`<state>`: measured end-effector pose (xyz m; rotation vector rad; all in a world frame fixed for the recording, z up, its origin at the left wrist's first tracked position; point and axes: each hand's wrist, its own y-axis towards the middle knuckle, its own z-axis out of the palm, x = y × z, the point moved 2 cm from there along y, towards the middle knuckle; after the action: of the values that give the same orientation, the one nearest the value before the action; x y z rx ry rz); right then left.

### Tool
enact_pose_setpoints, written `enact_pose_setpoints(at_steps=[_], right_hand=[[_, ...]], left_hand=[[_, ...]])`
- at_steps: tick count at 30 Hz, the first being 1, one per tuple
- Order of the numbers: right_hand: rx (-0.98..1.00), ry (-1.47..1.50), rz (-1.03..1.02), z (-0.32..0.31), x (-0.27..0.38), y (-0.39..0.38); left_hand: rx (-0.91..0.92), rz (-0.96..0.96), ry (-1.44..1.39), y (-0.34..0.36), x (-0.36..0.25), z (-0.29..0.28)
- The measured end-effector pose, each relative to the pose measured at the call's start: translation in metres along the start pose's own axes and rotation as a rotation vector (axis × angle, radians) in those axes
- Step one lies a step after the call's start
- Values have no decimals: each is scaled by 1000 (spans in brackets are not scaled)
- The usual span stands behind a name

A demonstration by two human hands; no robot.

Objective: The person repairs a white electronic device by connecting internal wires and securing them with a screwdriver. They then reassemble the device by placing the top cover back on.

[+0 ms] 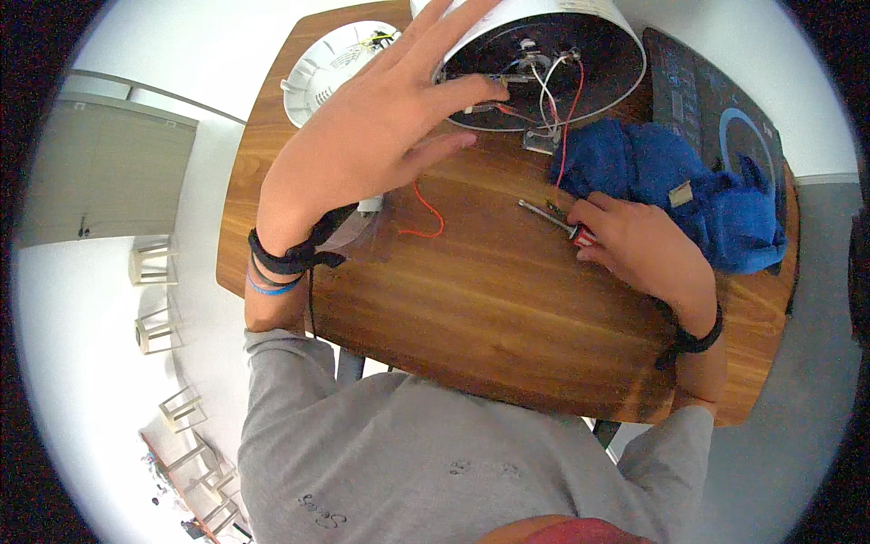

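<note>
OK, nearest first: person in a grey short-sleeved T-shirt (426,453), right up against a brown wood-grain table (471,335). Right hand (639,245) is low over the tabletop, thumb and fingers pinching a small red-handled screwdriver with a straight metal shaft (548,217). Tip points left and away from the person; can't tell if it touches the wood. Thin orange-red wire (442,218) lies curled on the table between the hands, one end hidden by the left.

Left hand (381,118) is spread. Index fingertip reaches into the open end of a white round-walled housing (535,7), thumb apart below it, other fingers up across the outer wall. Can't tell if the index presses on anything.

Housing sits at the far side of the table, dark open end facing the person. Inside: white wires (545,86) and metal terminals. Long red wire (573,118) hangs out over the rim, down past a bunched dark-blue cloth (634,163), ending near the right fingers; contact unclear. Cloth lies partly on a flat black panel with a blue ring (698,91). Left of the housing, white ribbed disc (313,72). Far left, pale stools (154,265) along the wall.
</note>
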<state>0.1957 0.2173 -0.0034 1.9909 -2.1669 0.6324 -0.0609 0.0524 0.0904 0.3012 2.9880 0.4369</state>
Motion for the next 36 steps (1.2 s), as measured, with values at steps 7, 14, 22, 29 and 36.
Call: enact_pose_setpoints(at_steps=[7, 14, 22, 29, 36], right_hand=[[-120, -30, 28, 2, -10, 5], [-92, 42, 19, -7, -13, 12], [84, 42, 221, -35, 2, 45], [-71, 57, -101, -22, -18, 55], [-63, 100, -162, -19, -43, 50]], left_hand=[[0, 37, 49, -12, 6, -2], [-64, 15, 126, -8, 8, 0], [-45, 13, 82, -1, 16, -4], [21, -228, -85, -5, 13, -1], [-49, -120, 227, -6, 2, 8]])
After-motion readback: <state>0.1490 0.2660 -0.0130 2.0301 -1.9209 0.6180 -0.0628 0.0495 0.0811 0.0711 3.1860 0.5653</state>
